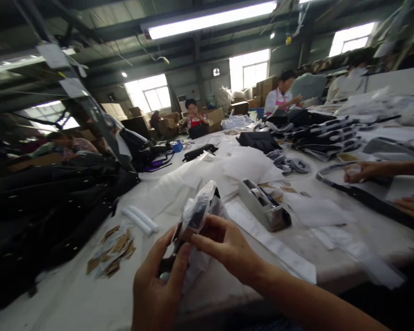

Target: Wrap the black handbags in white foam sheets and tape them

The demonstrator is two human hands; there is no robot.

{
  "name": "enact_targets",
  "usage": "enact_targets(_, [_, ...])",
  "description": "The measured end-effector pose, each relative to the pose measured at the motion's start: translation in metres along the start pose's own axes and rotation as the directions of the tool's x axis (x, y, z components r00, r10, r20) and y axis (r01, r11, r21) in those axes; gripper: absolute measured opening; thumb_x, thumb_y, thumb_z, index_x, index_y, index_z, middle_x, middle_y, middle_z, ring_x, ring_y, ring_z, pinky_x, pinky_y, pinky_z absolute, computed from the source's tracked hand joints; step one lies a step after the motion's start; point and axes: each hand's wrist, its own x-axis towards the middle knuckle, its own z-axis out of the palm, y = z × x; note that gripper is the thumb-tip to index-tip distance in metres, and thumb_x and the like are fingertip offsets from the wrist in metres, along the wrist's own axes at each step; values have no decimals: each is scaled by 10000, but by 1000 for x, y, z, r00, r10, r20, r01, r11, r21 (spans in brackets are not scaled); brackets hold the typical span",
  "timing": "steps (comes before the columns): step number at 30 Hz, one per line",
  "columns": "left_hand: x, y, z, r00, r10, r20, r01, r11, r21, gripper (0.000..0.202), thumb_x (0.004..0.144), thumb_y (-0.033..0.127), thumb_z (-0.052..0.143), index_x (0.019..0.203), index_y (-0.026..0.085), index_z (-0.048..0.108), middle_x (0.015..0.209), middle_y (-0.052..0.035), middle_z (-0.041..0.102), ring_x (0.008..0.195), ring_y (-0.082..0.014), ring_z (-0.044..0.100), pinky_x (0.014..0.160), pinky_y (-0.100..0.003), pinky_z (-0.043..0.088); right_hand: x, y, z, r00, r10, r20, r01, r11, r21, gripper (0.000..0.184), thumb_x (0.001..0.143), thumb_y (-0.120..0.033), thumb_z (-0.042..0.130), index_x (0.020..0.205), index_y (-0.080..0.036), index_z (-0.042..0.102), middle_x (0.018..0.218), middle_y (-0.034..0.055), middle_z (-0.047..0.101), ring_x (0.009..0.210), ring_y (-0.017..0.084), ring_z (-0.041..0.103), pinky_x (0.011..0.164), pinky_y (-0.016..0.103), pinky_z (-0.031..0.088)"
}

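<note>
Right hand and left hand come up from the bottom edge, close together, both gripping one dark piece in thin, pale wrapping. Its long axis slants from the left hand's thumb and fingers up and away, slightly to the right. The left hand clasps the nearer, lower end; the right hand pinches it farther along, thumb and fingers at its right side. Whether the underside touches the tabletop cannot be told.

Just beyond the right hand sits a grey tape dispenser, with a long white strip beside it. Left of the held piece lie two white tubes and a pile of brown scraps, with dark fabric farther left.

Well apart at the right, a co-worker's hand is near a dark band. Beyond the heaped white sheets, other people sit farther back.
</note>
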Motion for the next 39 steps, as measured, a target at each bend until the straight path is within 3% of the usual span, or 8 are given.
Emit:
enact_targets(3, [2,2,1,996,33,-83,-35,999,-27,251,891,348,658,1110,246,730,1128,-31,746,1047,-218,702,889,-295,592,2,1,4,1000,13,-2,-13,1000,13,385,783,-454,786,1030,-170,704,937,49,700,881,193,656,801,299,526])
enact_targets(6, [2,3,3,976,151,-159,-149,988,28,190,889,234,669,1063,253,742,1102,-12,748,1000,-168,710,934,-260,565,3,2,7,999,29,-20,-29,999,14,360,789,-437,790,1007,-166,699,878,27,676,794,152,619,735,259,507])
enact_targets(13, [-1,10,5,900,364,-241,-317,924,215,219,881,129,667,1079,198,729,1086,-31,756,976,-145,721,954,-223,544,2,3,10,999,43,0,-43,999,32,348,798,-445,783,978,-165,681,900,39,673,827,171,617,797,309,517])
enact_targets(20, [-3,11,5,857,454,-243,-367,870,330,269,870,100,681,1131,162,707,1123,-56,749,999,-139,716,996,-211,511,1,-4,18,998,64,15,-65,994,90,362,756,-454,817,913,-165,666,826,20,645,857,193,628,812,319,519])
enact_targets(25, [-8,-5,8,817,562,-132,-452,765,459,405,879,92,653,1283,118,629,1253,-120,691,1103,-178,686,1034,-228,484,2,-6,20,998,44,-43,-41,997,60,383,699,-466,854,870,-161,698,878,38,692,865,194,638,796,292,518])
enact_targets(30, [-13,-20,6,820,572,-23,-479,706,521,566,887,136,631,1436,165,494,1325,-115,643,1127,-226,675,1011,-272,520,4,2,20,998,12,-62,-10,999,43,377,692,-454,861,886,-168,711,875,45,715,877,216,661,793,299,539])
enact_targets(34, [-15,-23,4,829,559,-21,-487,740,464,621,888,142,623,1476,204,436,1368,-106,608,1155,-239,657,990,-277,540,4,7,20,996,-30,-86,26,999,-43,354,764,-479,801,887,-160,705,854,50,697,862,218,654,753,297,536])
enact_targets(39, [-8,-18,-4,936,350,-43,-336,922,191,384,916,202,598,1292,269,643,1301,-45,669,1119,-208,680,946,-268,569,1,4,18,997,-32,-67,29,998,-50,342,812,-475,760,936,-159,711,886,60,698,867,214,653,756,292,527])
